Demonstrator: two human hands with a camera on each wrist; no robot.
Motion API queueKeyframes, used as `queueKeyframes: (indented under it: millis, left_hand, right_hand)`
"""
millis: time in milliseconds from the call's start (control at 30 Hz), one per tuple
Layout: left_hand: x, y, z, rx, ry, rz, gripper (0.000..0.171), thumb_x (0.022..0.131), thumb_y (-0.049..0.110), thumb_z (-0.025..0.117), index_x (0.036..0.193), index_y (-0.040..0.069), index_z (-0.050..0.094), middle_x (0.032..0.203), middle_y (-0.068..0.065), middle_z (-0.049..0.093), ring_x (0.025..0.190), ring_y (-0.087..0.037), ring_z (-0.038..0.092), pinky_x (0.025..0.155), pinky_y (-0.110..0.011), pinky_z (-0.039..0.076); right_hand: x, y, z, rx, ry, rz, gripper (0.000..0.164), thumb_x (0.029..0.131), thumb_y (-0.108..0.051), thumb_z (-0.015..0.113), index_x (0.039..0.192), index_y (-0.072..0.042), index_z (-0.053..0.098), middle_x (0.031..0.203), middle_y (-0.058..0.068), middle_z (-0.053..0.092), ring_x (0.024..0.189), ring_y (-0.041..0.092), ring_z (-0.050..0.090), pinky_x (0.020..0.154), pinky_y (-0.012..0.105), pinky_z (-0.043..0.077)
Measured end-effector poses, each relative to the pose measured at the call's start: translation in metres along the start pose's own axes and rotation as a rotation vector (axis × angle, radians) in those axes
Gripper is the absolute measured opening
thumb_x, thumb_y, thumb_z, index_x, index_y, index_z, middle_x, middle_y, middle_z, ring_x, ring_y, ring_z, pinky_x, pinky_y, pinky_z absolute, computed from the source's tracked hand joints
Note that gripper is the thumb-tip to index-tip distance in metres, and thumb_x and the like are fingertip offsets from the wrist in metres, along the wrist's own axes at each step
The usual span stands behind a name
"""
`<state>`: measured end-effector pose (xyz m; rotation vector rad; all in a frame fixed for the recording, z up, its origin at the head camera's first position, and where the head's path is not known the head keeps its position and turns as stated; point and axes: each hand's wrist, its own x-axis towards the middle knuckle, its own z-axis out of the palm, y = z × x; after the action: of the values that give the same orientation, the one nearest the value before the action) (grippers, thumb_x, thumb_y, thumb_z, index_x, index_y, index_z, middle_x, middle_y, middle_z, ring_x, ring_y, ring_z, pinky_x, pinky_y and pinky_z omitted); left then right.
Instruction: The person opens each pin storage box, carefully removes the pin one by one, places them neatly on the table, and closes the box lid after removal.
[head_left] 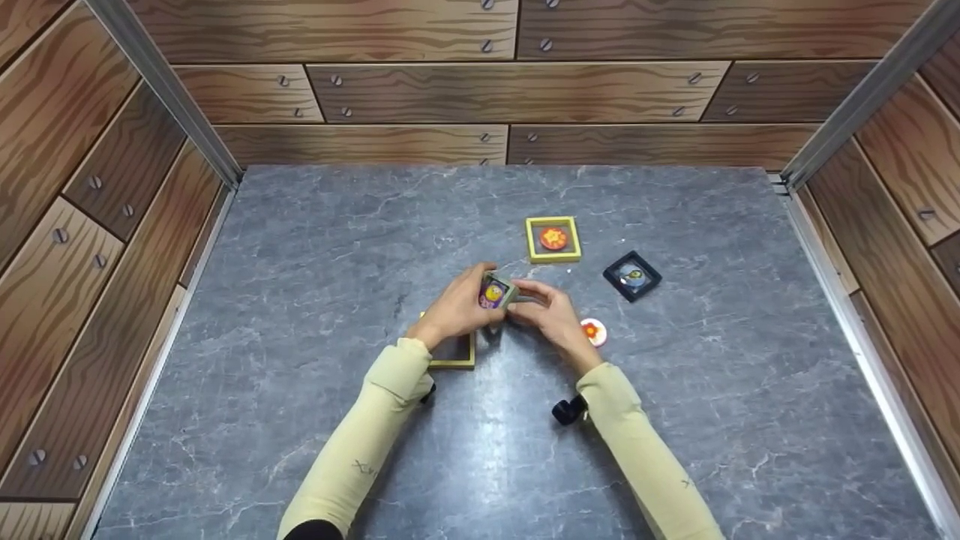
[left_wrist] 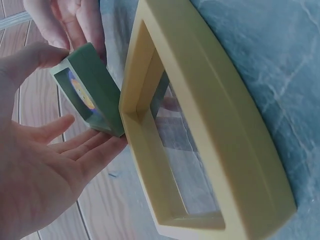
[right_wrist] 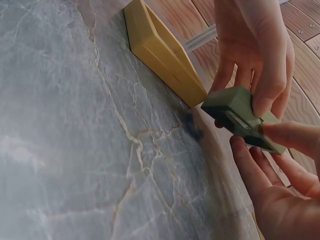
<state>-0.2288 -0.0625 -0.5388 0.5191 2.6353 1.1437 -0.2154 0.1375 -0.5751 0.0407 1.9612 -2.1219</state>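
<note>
A small green frame point(head_left: 509, 291) with a purple and yellow picture disc inside is held up off the table, tilted. My left hand point(head_left: 455, 304) grips it from the left, the thumb at one edge and the fingers at the opposite edge. From the other side my right hand point(head_left: 551, 311) pinches its near edge, as the right wrist view shows. Behind my left wrist lies an open yellow frame point(left_wrist: 200, 115), partly hidden in the head view. A white disc with a red flower point(head_left: 595, 331) lies beside my right wrist, partly covered by it.
Further back lies another yellow frame point(head_left: 530, 241) with an orange star disc point(head_left: 553, 238) within it. Right of that is a black frame point(head_left: 616, 282) around a dark picture disc. Wood-patterned panels point(head_left: 517, 91) wall the grey marbled table point(head_left: 337, 247) at back and sides.
</note>
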Motion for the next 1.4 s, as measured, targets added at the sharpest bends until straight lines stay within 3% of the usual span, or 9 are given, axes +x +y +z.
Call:
queueKeyframes:
  millis: [533,733,900,1200,1400]
  left_hand:
    - [-0.003,0.003,-0.004,-0.039,0.005,0.011,0.079,0.088,0.03,0.078,0.155,0.004,0.045,0.135,-0.018,0.065,0.108,-0.029,0.066,0.093,-0.042,0.06]
    - [-0.005,0.007,-0.007,-0.046,-0.006,0.013,0.079,0.088,0.031,0.078,0.156,0.006,0.045,0.144,-0.017,0.063,0.114,-0.03,0.065,0.099,-0.043,0.058]
    - [-0.008,0.009,-0.009,-0.084,-0.043,0.004,0.08,0.088,0.03,0.077,0.158,0.009,0.043,0.148,-0.019,0.06,0.113,-0.031,0.066,0.095,-0.042,0.059]
    - [-0.015,0.008,-0.01,-0.19,-0.137,-0.041,0.083,0.092,0.038,0.075,0.163,0.018,0.036,0.154,-0.019,0.056,0.136,-0.033,0.06,0.111,-0.051,0.056]
    - [-0.017,0.009,-0.01,-0.2,-0.149,-0.054,0.084,0.094,0.044,0.074,0.163,0.017,0.035,0.155,-0.02,0.056,0.138,-0.035,0.059,0.115,-0.053,0.052]
  right_hand:
    - [-0.001,0.004,-0.009,0.001,-0.077,-0.028,0.06,0.093,0.003,0.071,0.15,0.006,0.051,0.154,0.03,0.054,0.107,0.005,0.072,0.096,0.021,0.062]
    - [-0.002,0.003,-0.013,0.056,-0.131,-0.013,0.064,0.096,0.001,0.068,0.156,0.002,0.045,0.155,0.029,0.052,0.111,0.007,0.071,0.099,0.023,0.062]
    - [-0.002,0.003,-0.016,0.104,-0.173,0.02,0.072,0.097,0.0,0.067,0.162,-0.004,0.037,0.155,0.026,0.052,0.113,0.01,0.071,0.103,0.027,0.061]
    - [-0.005,0.002,-0.02,0.179,-0.274,0.067,0.078,0.098,-0.001,0.064,0.167,-0.007,0.027,0.165,0.029,0.039,0.119,0.012,0.069,0.107,0.028,0.06]
    - [-0.005,0.004,-0.022,0.235,-0.322,0.07,0.076,0.099,-0.001,0.062,0.166,-0.004,0.027,0.161,0.025,0.045,0.121,0.015,0.069,0.105,0.029,0.06]
